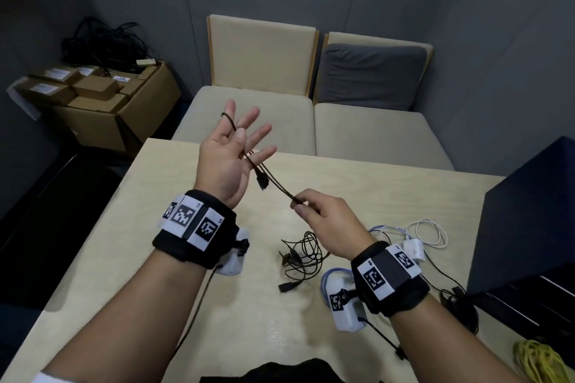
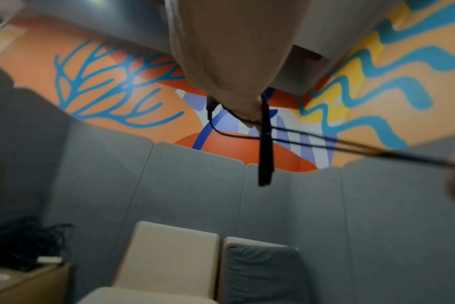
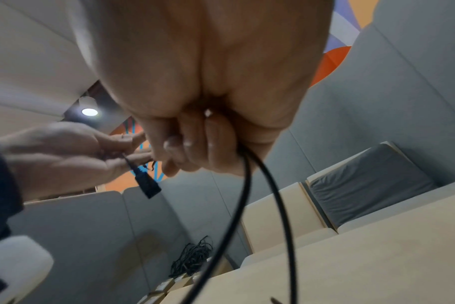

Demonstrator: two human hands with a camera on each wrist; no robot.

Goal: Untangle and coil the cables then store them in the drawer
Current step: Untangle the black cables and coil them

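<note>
Far left of the grip: open cardboard box (image 1: 137, 109) on the floor, filled with small brown boxes (image 1: 96, 87), topped by a loose heap of black cables (image 1: 102, 40). Left hand (image 1: 227, 152) raised above the table (image 1: 93, 274), palm up, fingers spread and straight; thumb pressed toward the index finger with the black cable (image 1: 273, 183) looped over that finger, its plug (image 1: 261, 180) hanging just below the palm. From the left wrist view: strands of the black cable (image 2: 299, 139) running taut to the right, plug (image 2: 265, 156) dangling straight down. Right hand (image 1: 326, 221) lower and to the right, fingers curled, pinching the doubled black cable between thumb and fingertips; in the right wrist view, two strands (image 3: 260, 195) dropping out of the closed fist (image 3: 195, 148). Directly below the grip, on the table: a tangled black cable bundle (image 1: 301, 255) with a plug lying beside it. Right of the grip: white cable (image 1: 429, 233) in loose loops, a light blue cable (image 1: 329, 277) partly behind the right wrist, more black cable (image 1: 460, 305) beside the dark drawer unit (image 1: 529, 227). Drawer unit interior not visible; contents cannot be told. Far right edge, near corner: yellow cable (image 1: 541, 361) bunched on the table.
</note>
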